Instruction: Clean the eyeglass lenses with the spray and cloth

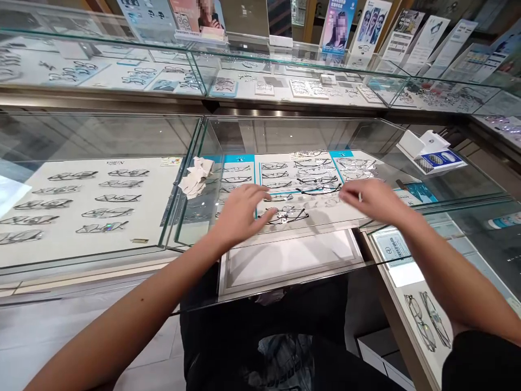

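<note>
My left hand point(244, 214) hovers over the glass counter, thumb apart from the fingers, holding nothing that I can see. Below its thumb is a dark-framed pair of eyeglasses point(284, 217). My right hand point(371, 200) is at the right with fingers bent and a gap between thumb and forefinger. Its fingertips come close to the end of a black pair of eyeglasses point(319, 188); whether they touch is unclear. Behind both hands, several more eyeglasses point(274, 175) are set out in rows on white and blue display boards point(239, 158).
A crumpled beige cloth point(196, 176) lies left of my hands. An open white and blue box point(432, 152) stands at the back right. An open white drawer point(288, 255) is under the counter front. Glass edges and cases of eyeglasses point(108, 212) surround me; upright advertising cards point(337, 24) line the back.
</note>
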Tool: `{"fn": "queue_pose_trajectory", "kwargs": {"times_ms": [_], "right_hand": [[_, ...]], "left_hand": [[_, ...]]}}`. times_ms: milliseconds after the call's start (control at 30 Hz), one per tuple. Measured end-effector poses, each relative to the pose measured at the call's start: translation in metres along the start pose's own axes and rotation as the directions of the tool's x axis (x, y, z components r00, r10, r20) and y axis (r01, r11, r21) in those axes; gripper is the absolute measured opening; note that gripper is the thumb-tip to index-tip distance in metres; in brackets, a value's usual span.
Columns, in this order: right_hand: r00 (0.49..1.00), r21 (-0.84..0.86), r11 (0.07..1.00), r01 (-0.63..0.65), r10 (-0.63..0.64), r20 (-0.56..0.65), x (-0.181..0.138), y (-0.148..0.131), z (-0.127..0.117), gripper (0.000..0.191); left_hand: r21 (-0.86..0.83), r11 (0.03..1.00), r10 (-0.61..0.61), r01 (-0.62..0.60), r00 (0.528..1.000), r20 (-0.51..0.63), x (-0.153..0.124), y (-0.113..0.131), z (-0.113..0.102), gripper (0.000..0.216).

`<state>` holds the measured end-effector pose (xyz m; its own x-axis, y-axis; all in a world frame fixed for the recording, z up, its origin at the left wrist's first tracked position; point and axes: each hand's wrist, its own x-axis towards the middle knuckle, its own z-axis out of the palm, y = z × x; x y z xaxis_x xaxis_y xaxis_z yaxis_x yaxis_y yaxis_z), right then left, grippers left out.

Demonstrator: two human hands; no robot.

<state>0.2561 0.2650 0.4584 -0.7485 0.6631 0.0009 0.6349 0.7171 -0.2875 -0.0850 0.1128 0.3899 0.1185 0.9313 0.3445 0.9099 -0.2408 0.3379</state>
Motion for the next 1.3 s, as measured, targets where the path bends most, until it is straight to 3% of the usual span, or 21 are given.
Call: {"fn": "queue_pose_trajectory", "kwargs": {"times_ms": [133,200,300,600,800,1033,1167,1300], "right_hand": [[0.968,-0.153,0.978,-0.145,0.108,-0.224,0.028,0.088,-0.023,0.031],[0.958,-0.206,0.960,-0.190,0.136,-0.251,0.042,0.122,-0.022,0.032],[0.959,-0.244,0.949,-0.199,0.137,-0.248,0.061,0.151,-0.014,0.032],[0.986,-0.333,0.934,-0.127,0.082,-0.146,0.079,0.156,-0.002,0.018],[0.988,-0.364,0.929,-0.074,0.017,-0.157,0.088,0.163,0.008,0.023],[0.976,-0.377,0.921,-0.099,0.016,-0.216,0.116,0.166,0.012,0.028],[0.961,-0.363,0.927,-0.089,-0.016,-0.276,0.110,0.164,0.004,0.031],[0.971,-0.371,0.927,-0.049,-0.042,-0.234,0.096,0.167,0.002,0.028]], "left_hand": [[0.045,0.983,-0.172,0.180,0.975,-0.139,0.001,-0.050,-0.010,0.037],[0.015,0.968,-0.244,0.252,0.950,-0.197,0.001,-0.068,-0.009,0.036],[-0.025,0.958,-0.283,0.285,0.932,-0.226,-0.001,-0.077,-0.005,0.032],[-0.030,0.952,-0.305,0.306,0.927,-0.218,-0.006,-0.074,-0.007,0.031],[-0.028,0.951,-0.306,0.308,0.924,-0.229,-0.007,-0.078,-0.007,0.031],[-0.036,0.949,-0.313,0.314,0.919,-0.240,-0.009,-0.079,-0.007,0.031],[-0.037,0.943,-0.329,0.330,0.913,-0.241,-0.010,-0.078,-0.008,0.031],[-0.042,0.942,-0.333,0.332,0.912,-0.240,-0.010,-0.077,-0.008,0.030]]}}
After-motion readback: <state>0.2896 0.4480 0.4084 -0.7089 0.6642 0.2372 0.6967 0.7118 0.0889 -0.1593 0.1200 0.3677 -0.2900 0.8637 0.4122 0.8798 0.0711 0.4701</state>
